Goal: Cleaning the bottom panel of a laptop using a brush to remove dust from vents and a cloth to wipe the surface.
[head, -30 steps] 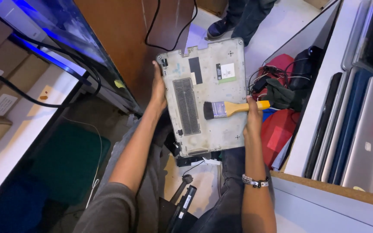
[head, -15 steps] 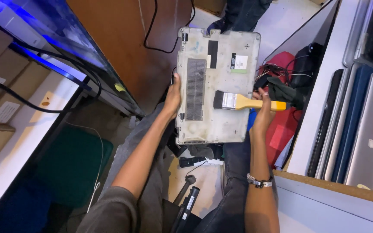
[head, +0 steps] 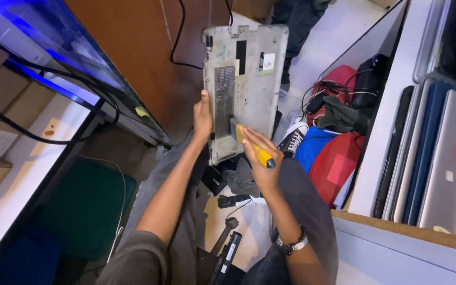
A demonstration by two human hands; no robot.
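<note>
Right now I see the grey laptop base panel (head: 246, 87) held upright above my lap, its long side running up and down and its inner face turned toward me. My left hand (head: 202, 117) clamps the panel's left edge near the lower half, thumb on the near face, forearm rising steeply from the lower left. My right hand (head: 258, 158) is clenched around the yellow handle of a paintbrush (head: 253, 148), whose head presses against the panel's lower middle; the bristles are mostly hidden behind the ferrule. A beaded bracelet (head: 291, 244) sits on that wrist, and the forearm comes up from the lower right.

Room is tight. To the left the panel stands near the sloping edge of a dark screen (head: 54, 58) lit blue, with black cables (head: 178, 37) hanging beside the panel's top corner. To the right a white shelf wall (head: 391, 121) boxes things in, with laptops (head: 444, 158) stacked on edge behind it and red and blue bags (head: 333, 158) heaped at its foot. Below, small dark tools (head: 228, 248) lie on the floor between my knees.
</note>
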